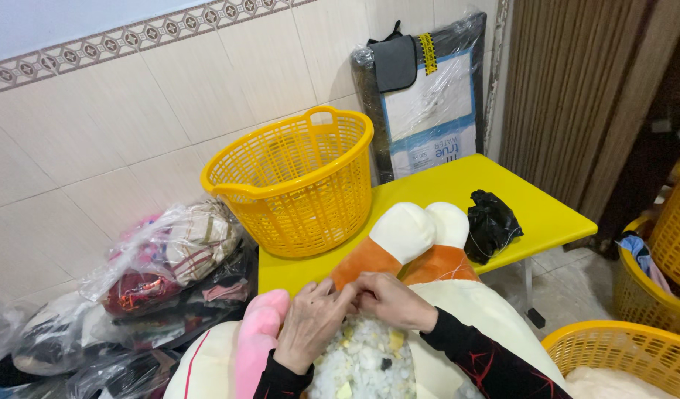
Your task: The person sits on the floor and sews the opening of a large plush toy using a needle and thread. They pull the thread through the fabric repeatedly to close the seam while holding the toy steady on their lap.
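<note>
Both hands, left hand [310, 319] and right hand [388, 299], are pinching the plush toy [399, 236] opening; loose stuffing [366, 362] is risking spilling off the tabletop [532, 207] near edge.

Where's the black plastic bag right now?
In the head view, the black plastic bag lies on the yellow table, right of centre, touching the plush toy's white feet.

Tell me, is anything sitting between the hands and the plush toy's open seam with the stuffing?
Nothing visible. The left hand and right hand are both already pressed against the plush toy right at the opening, just above the exposed stuffing. The yellow basket and black bag sit farther back on the table.
</note>
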